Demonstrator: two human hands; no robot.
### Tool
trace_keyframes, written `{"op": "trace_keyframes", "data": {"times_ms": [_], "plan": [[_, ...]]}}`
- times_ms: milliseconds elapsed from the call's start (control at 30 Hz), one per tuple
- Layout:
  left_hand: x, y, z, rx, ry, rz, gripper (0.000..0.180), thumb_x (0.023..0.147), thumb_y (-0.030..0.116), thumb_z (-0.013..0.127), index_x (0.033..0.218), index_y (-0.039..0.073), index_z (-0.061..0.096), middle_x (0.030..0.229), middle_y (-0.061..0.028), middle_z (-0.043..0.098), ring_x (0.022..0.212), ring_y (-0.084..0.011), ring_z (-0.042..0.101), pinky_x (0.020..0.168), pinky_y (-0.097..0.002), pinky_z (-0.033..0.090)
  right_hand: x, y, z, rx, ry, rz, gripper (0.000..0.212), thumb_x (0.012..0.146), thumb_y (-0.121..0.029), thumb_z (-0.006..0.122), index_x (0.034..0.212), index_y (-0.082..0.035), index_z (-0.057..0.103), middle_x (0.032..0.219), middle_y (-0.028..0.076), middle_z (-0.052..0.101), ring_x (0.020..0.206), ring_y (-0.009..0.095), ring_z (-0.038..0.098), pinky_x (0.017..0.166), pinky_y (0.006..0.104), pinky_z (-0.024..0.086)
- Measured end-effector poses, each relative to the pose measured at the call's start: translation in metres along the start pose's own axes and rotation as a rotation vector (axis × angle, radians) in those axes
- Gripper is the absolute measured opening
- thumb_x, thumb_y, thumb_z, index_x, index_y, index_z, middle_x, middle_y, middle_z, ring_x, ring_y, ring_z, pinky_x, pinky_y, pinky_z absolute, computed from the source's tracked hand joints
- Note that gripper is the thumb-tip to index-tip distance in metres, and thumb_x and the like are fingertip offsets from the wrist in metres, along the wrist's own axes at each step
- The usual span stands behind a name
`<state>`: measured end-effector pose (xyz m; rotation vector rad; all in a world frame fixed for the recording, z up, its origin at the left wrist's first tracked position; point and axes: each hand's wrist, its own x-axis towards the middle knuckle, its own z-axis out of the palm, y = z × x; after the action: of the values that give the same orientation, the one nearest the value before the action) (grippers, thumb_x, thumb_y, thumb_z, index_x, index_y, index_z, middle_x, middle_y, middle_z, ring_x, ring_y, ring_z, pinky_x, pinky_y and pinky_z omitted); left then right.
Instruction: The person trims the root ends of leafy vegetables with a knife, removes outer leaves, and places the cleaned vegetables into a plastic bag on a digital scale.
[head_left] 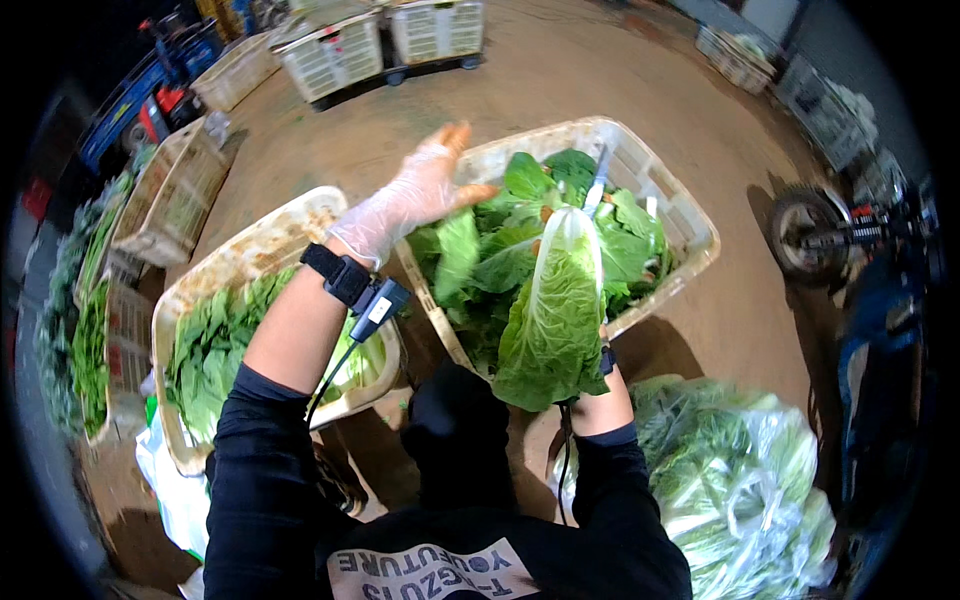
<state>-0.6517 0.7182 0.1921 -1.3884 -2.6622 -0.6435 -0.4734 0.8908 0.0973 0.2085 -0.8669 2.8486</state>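
Observation:
My left hand (430, 180), in a clear plastic glove with orange fingertips, is raised over the left side of a crate (690, 265). Its thumb and fingers are apart and hold nothing. Just below it, a loose green leaf (458, 250) is blurred by motion. A napa cabbage (555, 320) is held up over the crate's near side, white base away from me. Most of my right hand is hidden behind it; orange fingertips (546, 214) show at the cabbage's edge. A knife blade (598, 182) sticks up beside the base; its handle is hidden. Loose green leaves (500, 262) fill the crate.
A second crate (165, 340) with leafy greens stands at the left. Bagged greens (740, 480) lie at the near right. A motorbike wheel (803, 237) is further right. More crates (335, 60) stand at the back, and others (175, 195) line the left side.

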Motion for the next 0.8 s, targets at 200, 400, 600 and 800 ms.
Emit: {"op": "trace_keyframes", "data": {"times_ms": [200, 400, 600, 800], "plan": [[-0.156, 0.018, -0.008, -1.420, -0.067, -0.007, 0.053, 0.085, 0.031, 0.059, 0.125, 0.001, 0.040, 0.122, -0.0103, 0.048, 0.103, -0.0149, 0.051, 0.083, -0.0280, 0.045, 0.002, 0.051, 0.093, -0.554, 0.112, 0.091, 0.038, 0.092, -0.031, 0.039, 0.111, -0.001, 0.051, 0.095, 0.011, 0.059, 0.079, 0.021, 0.058, 0.067, 0.0327, 0.049], [-0.316, 0.068, -0.070, -1.584, 0.478, -0.308, 0.049, 0.081, 0.023, 0.064, 0.121, 0.000, 0.049, 0.103, -0.0036, 0.060, 0.088, -0.0091, 0.055, 0.075, -0.0243, 0.046, 0.012, 0.111, 0.190, -0.748, -0.336, 0.233, 0.041, 0.089, -0.023, 0.054, 0.120, 0.003, 0.048, 0.103, 0.013, 0.060, 0.056, 0.006, 0.045, 0.047, 0.0199, 0.036], [-0.619, 0.147, -0.101, -1.423, 1.265, -0.550, 0.067, 0.073, 0.021, 0.065, 0.129, -0.004, 0.037, 0.113, -0.0175, 0.056, 0.097, -0.0252, 0.060, 0.087, -0.0327, 0.048, -0.003, 0.181, 0.238, -0.943, -0.498, 0.416, 0.039, 0.092, -0.031, 0.051, 0.119, -0.003, 0.051, 0.087, 0.010, 0.064, 0.039, 0.001, 0.034, 0.035, 0.0170, 0.026], [-0.772, 0.183, -0.112, -1.038, 2.193, -0.631, 0.054, 0.087, 0.046, 0.048, 0.117, 0.002, 0.052, 0.106, -0.0129, 0.061, 0.093, -0.0243, 0.061, 0.085, -0.0401, 0.049, -0.006, 0.213, 0.218, -1.045, -0.481, 0.522, 0.037, 0.092, -0.035, 0.048, 0.112, -0.004, 0.058, 0.079, 0.006, 0.063, 0.039, 0.001, 0.033, 0.035, 0.0174, 0.025]]}}
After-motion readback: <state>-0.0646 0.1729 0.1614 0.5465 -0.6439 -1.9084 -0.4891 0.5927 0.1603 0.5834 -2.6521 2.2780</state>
